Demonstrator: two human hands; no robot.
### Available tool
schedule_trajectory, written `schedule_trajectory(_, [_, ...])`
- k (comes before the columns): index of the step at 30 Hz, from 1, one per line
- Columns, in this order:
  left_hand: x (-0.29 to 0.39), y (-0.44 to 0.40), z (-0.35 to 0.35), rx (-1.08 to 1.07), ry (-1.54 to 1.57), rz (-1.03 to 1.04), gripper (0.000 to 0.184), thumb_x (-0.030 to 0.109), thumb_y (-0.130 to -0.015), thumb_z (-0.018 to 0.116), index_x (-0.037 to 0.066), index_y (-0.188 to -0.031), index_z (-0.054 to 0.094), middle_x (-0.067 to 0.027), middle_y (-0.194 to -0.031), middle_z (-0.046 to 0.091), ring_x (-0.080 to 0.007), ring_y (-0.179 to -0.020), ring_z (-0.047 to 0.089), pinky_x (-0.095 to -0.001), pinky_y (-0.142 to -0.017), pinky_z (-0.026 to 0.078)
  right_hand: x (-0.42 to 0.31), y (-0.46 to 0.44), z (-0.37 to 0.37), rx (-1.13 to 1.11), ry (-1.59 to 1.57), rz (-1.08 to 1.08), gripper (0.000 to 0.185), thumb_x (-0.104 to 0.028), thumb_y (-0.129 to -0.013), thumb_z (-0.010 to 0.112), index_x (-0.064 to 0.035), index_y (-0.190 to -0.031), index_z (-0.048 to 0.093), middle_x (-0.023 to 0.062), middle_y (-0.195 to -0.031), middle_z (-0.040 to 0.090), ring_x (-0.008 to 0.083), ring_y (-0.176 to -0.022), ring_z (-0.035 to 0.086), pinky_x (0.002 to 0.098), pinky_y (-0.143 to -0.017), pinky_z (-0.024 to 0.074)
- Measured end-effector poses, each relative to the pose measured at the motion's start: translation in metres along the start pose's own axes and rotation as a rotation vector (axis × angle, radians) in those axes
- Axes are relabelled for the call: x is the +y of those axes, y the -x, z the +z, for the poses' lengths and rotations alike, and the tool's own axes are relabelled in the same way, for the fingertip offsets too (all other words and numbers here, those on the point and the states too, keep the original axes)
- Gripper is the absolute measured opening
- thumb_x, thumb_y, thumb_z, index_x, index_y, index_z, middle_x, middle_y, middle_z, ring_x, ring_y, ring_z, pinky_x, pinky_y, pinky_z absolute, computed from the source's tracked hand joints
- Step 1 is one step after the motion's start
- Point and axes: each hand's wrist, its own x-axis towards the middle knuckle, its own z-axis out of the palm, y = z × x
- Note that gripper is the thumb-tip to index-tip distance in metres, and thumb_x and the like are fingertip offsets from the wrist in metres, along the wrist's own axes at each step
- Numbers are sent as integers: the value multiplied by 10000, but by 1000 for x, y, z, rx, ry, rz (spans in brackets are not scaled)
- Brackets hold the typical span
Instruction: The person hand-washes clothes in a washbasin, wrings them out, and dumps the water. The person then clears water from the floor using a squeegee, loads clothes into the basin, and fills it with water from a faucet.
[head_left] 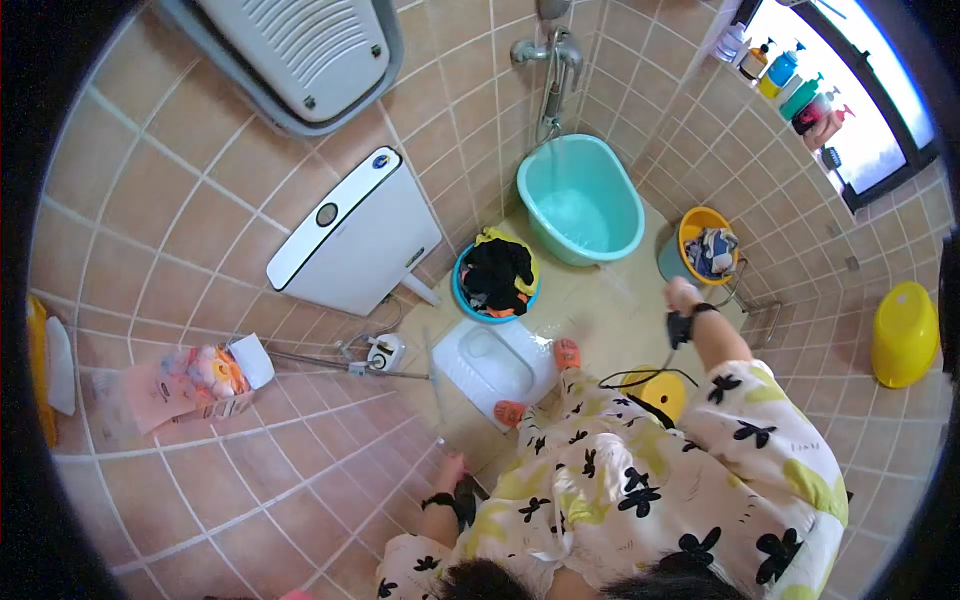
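My right hand [683, 295] is stretched forward, its fingers curled together. It appears beside the teal bucket with an orange inside [668, 262], which holds grey-blue cloth [712, 252]. Whether it touches the bucket, and what is in the fingers, I cannot make out. My left hand [454, 468] hangs low by the tiled wall; its fingers are too small and unclear to read. Both wrists wear black straps. Ahead, water runs from the wall tap [565, 50] into a large turquoise tub [540, 215]. A blue basin [461, 295] beside it holds dark and yellow clothes [500, 272].
A squat toilet [495, 360] is set in the floor by my orange slippers [567, 353]. Near my legs stands a yellow stool [655, 392] with a dark cable over it. A white cistern [365, 240] hangs left. Bottles [780, 70] line the window sill; a yellow basin [905, 335] hangs right.
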Motion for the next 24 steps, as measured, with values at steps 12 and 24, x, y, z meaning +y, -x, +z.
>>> schedule_trajectory(12, [211, -115, 93, -5, 122, 65, 220, 182, -788, 503, -27, -827, 562, -98, -690, 595, -175, -585, 568, -291, -518, 463, 223, -194, 83, -210, 737, -714, 159, -222, -686, 628, -147, -826, 628, 88, -869, 634, 244, -783, 618, 328, -677, 498])
schedule_trajectory(24, [310, -109, 240, -155, 334, 42, 232, 187, -829, 510, -35, -887, 545, -95, -752, 605, -163, -697, 585, -277, -617, 473, -211, -188, 49, -765, -635, -142, 846, -432, -696, 636, -159, -1344, 166, 132, -1215, 396, 294, -1085, 383, 452, -849, 343])
